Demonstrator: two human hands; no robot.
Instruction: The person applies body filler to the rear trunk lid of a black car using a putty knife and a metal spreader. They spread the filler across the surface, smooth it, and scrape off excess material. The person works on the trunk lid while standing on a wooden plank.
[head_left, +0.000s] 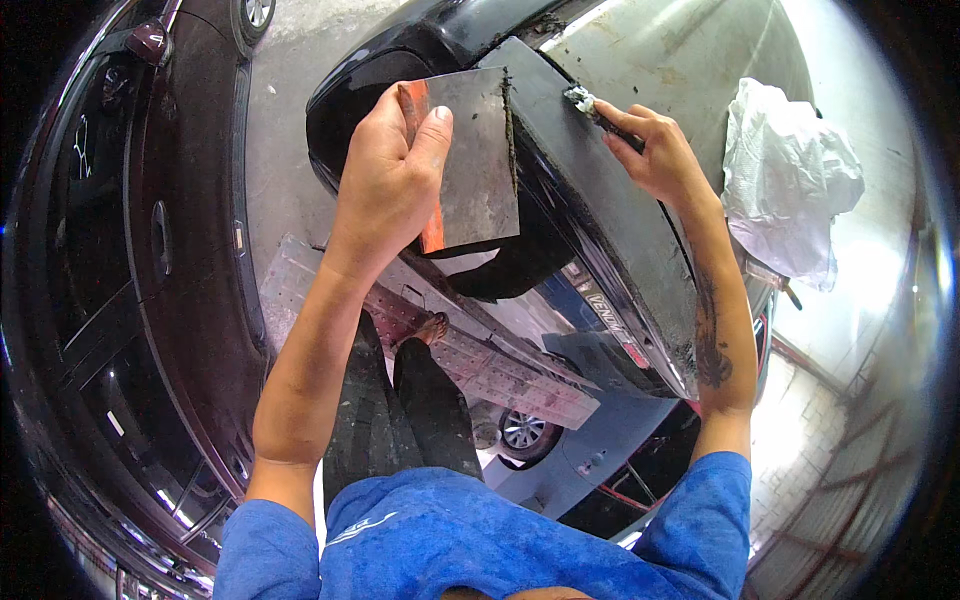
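Observation:
In my left hand (pixel 400 165) is a flat, grey rectangular spreader (pixel 475 165) with an orange strip along one edge. My thumb lies over its face, and dark crumbly residue lines its far side. My right hand (pixel 650 150) closes round a small dark-handled tool (pixel 612 125). Its tip, smeared with whitish and silvery stuff, is at the narrow gap between panels; I cannot make out its exact kind or whether it touches. Beneath both hands is a black car (pixel 560 215) with dull grey panels.
A crumpled white plastic sheet (pixel 790 175) lies on the car at the right. Along the left stands a dark maroon car (pixel 185 200). A speckled plank (pixel 500 375) runs below, close to a bare foot (pixel 432 328). A grey car with a silver wheel (pixel 525 430) stands beyond it.

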